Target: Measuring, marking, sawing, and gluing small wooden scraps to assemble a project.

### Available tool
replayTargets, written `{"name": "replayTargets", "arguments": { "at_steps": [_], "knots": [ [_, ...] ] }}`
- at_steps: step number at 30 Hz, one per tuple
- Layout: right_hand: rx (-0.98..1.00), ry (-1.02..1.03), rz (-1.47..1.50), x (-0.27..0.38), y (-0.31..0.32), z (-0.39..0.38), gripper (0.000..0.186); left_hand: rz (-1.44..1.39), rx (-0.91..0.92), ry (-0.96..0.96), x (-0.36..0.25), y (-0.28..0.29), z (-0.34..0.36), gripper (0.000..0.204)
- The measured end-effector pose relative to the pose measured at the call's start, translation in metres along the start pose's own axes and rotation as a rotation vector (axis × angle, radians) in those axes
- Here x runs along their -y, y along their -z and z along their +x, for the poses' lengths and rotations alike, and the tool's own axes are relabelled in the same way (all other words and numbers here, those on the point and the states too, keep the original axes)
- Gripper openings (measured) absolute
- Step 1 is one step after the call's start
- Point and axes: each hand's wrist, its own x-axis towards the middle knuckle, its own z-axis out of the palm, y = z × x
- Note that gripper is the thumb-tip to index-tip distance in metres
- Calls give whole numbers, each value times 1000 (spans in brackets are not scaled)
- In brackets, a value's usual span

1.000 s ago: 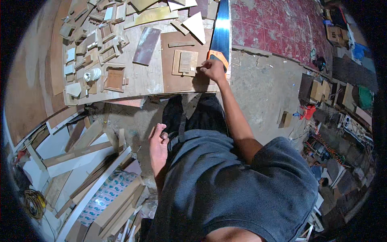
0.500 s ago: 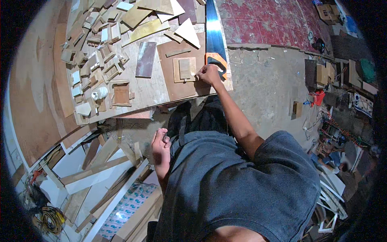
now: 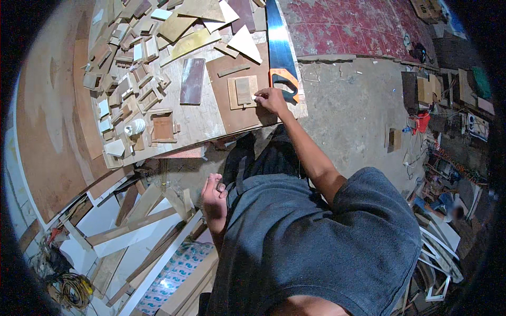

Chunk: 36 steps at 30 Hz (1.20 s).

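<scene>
My right hand (image 3: pixel 270 100) reaches over the workbench. Its thumb and fingertips pinch a small pale piece (image 3: pixel 255 97) at the right edge of a small wooden block (image 3: pixel 243 90). That block lies on a larger square wooden piece (image 3: pixel 232 94), which rests on a brown board (image 3: pixel 230 119). Just right of these fingers is a handsaw (image 3: pixel 279 50) with an orange and black handle. Off the bench, beside my waist, my left hand (image 3: pixel 214 199) is raised with curled fingers; whatever may be in them is hidden.
Many small wooden offcuts (image 3: pixel 126 84) crowd the bench's left side, with a white spiral bulb (image 3: pixel 135 127) among them. A dark rectangular board (image 3: pixel 192 81) lies mid-bench. Planks (image 3: pixel 132 226) and coiled cable (image 3: pixel 74 290) are piled below left. Cords and boxes (image 3: pixel 394 139) stand right.
My right fingertips have shifted slightly left and up onto the small pale piece by the block. My left hand stays curled near my waist. The whole view has shifted slightly.
</scene>
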Motion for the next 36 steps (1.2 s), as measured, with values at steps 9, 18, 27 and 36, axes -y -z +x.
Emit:
{"name": "replayTargets", "arguments": {
  "at_steps": [9, 18, 27, 36],
  "knots": [
    [27, 56, -66, 3, -2, 1, 20, -93, 21, 40, 2, 9, 4, 26],
    [32, 53, -89, 6, -5, 1, 22, -89, -54, 50, -7, 2, 1, 27],
    [25, 59, -90, 5, -5, 3, 21, -123, -53, 54, -6, 3, 4, 25],
    [19, 41, -108, 3, -2, 1, 21, -124, -19, 54, -10, -2, 4, 25]
  ]
}}
